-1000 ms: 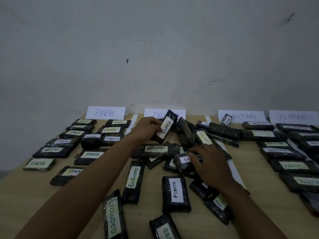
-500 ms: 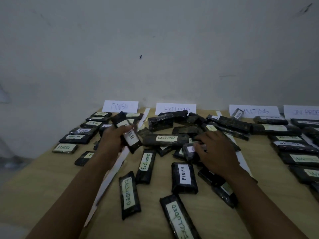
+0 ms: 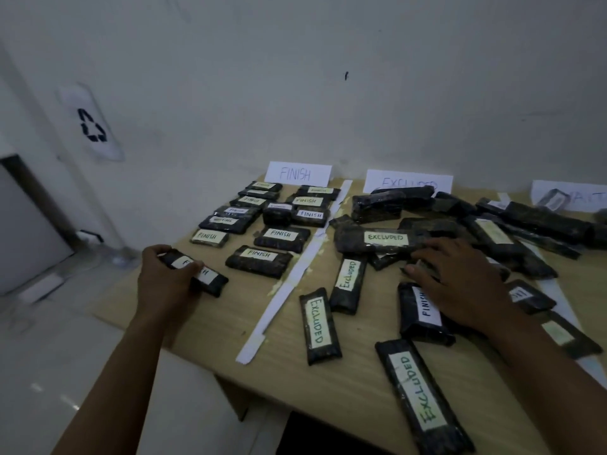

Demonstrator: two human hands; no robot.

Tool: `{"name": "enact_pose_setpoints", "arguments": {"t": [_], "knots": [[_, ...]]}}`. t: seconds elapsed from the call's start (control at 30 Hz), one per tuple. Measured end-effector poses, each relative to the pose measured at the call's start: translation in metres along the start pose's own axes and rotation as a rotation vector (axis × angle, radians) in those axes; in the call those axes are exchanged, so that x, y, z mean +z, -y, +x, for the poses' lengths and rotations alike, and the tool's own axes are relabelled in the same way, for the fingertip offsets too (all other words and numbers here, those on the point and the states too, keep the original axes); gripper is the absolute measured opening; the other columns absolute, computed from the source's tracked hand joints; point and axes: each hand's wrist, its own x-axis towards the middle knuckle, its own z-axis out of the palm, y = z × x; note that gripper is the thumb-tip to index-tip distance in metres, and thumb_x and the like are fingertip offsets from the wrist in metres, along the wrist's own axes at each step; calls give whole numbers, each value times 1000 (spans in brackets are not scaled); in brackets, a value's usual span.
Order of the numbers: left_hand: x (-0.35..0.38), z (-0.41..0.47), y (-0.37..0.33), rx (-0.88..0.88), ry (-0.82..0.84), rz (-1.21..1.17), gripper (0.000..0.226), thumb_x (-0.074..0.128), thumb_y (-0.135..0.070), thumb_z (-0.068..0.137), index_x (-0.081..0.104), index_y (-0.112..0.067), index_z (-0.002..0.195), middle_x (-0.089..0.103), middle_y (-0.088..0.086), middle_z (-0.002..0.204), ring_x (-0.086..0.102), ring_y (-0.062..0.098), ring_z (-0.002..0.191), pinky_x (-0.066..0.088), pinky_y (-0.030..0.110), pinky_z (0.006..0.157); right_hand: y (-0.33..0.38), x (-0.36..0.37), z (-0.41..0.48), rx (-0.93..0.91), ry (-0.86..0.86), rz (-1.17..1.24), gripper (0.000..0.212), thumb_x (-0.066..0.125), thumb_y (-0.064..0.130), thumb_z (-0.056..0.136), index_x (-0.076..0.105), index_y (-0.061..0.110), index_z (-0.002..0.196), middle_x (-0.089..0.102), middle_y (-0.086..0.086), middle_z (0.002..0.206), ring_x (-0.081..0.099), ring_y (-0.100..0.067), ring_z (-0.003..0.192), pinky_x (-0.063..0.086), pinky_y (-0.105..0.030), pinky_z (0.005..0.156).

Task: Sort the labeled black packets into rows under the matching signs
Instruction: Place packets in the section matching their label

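The left grip [image 3: 167, 277] is curled round one end of a black packet [image 3: 213, 281], thumb across its white label, where only parts of the handwritten letters show. The packet is a flat oblong block wrapped in glossy, crinkled black film. It sits at the near left edge of the surface [image 3: 345, 382], just in front of the FINISH rows [image 3: 279, 236]; whether it touches the surface I cannot tell.

The right grip [image 3: 460, 284] lies flat with fingers spread and holds nothing, resting on the loose pile [image 3: 387, 239] of similar packets. A packet marked FINISH [image 3: 423, 310] lies partly under its palm.

The labels are paper rectangles, white or pale yellow, lettered by hand. The surface is pale wood-grain laminate. A long white paper strip [image 3: 295, 280] divides the FINISH rows from the pile. White paper signs, FINISH sign [image 3: 298, 174] and EXCLUDED sign [image 3: 409, 182], stand against the matte white wall [image 3: 328, 77].
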Motion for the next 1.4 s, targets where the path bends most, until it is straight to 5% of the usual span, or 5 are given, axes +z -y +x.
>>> {"name": "enact_pose_setpoints", "arguments": {"t": [0.13,0.3,1.03,1.17,1.4], "knots": [[8,5,11,138,-98,352,46,76,-30,77,56,-13,115,46,17,126,38,36,122,34,41,101,2,-3,-1,2,-5,-2,49,39,53,93,67,20,115,57,-3,130,47,-25,118,37,-38,93],[6,0,17,241,63,543,36,54,-41,80,67,-18,105,58,11,119,43,34,114,39,44,94,3,-3,-2,-3,-9,11,54,37,54,87,68,19,114,58,-4,126,48,-25,115,38,-38,91],[17,41,36,514,134,848,36,47,-27,93,58,-11,122,47,14,140,38,37,128,36,51,104,1,-5,-5,14,7,69,57,36,58,86,64,23,122,56,0,131,44,-21,120,37,-38,96],[38,-4,-8,690,129,460,26,51,-27,87,64,-15,105,61,8,115,49,27,109,41,41,89,-2,-13,-5,25,-38,145,44,52,49,92,60,24,127,57,1,129,44,-18,121,37,-35,97],[130,-51,-84,935,587,191,19,56,-28,86,67,-17,97,62,-4,95,58,13,89,47,32,74,-24,-25,-6,96,-159,198,41,44,48,87,68,22,106,64,2,106,51,-17,101,33,-28,78]]}}
